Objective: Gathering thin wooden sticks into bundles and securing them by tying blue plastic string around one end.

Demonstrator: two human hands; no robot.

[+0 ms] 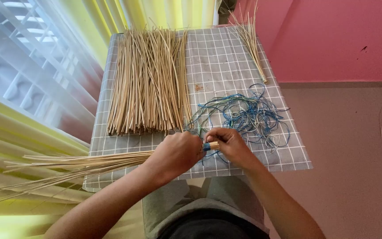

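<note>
My left hand [175, 152] is closed around one end of a bundle of thin pale sticks [80, 164], which fans out to the left past the table's edge. A blue cord binding [207, 146] wraps the bundle's end between my hands. My right hand [228, 144] pinches that end and the blue cord. Just beyond my hands lies a tangle of blue and pale cords [244, 115] on the checked cloth.
A big pile of loose sticks [149, 82] covers the left half of the small table with a grey checked cloth [219, 62]. A tied stick bundle [250, 42] lies at the far right. Curtains hang left; a pink wall and bare floor are right.
</note>
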